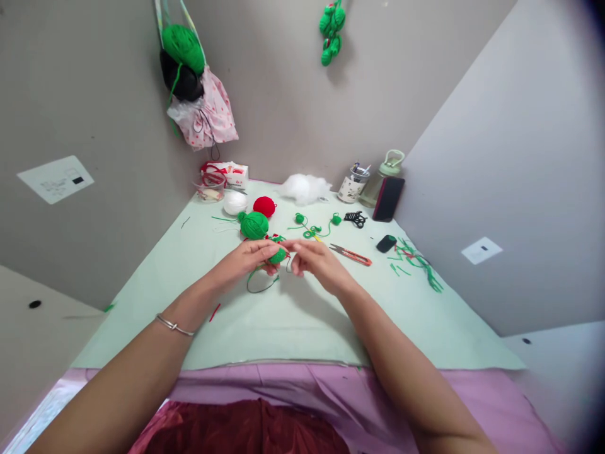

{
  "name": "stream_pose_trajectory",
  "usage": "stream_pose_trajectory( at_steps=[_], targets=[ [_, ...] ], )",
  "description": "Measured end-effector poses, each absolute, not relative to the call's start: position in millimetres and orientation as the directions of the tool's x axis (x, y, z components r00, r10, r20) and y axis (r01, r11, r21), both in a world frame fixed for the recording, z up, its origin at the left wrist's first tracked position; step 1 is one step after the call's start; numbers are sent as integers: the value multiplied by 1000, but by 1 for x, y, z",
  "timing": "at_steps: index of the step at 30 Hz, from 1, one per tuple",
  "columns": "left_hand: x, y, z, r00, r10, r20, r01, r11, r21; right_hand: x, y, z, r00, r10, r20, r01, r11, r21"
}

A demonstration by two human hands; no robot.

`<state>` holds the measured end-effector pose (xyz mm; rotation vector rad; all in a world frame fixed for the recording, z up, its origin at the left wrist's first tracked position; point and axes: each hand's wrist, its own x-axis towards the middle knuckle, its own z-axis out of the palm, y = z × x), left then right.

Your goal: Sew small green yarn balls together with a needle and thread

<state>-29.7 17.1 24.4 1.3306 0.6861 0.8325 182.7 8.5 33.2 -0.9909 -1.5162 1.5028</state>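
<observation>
My left hand (253, 257) is closed around a small green crocheted piece (277, 255), with bits of red showing beside it. Close against it on the right, my right hand (316, 260) has its fingers bent and its index fingertip at the piece; whatever is between its fingers is too small to make out. A green strand (262, 290) with a dark stretch loops down onto the table below the piece. Just beyond my left hand lies a green yarn ball (254, 225), with a red yarn ball (265, 206) and a white yarn ball (235, 203) behind.
Orange-handled thread snips (352, 254) lie to the right, near small green crocheted pieces (312, 232) and black scissors (356, 219). Yarn scraps (416, 261) are scattered farther right. White stuffing (305, 189), a pen holder (352, 185), a bottle (382, 180) and a phone (389, 198) stand behind.
</observation>
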Motion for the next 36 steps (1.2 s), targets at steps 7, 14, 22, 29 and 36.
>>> stream_pose_trajectory(
  at_steps=[7,14,22,29,36],
  targets=[
    [-31,16,20,512,859,20,-134,56,989,227,14,40,-479,878,26,105,86,-991],
    [-32,15,26,540,841,-27,-204,162,966,298,31,55,62,950,307,-110,312,-944],
    [-34,16,25,558,828,-50,-240,219,946,368,32,48,288,880,377,67,374,-925],
    [-33,16,22,520,854,-29,-265,194,945,346,37,44,373,875,309,274,214,-938],
    [-26,14,13,542,839,-42,-219,189,957,242,16,39,-84,979,183,222,198,-955]
  ],
)
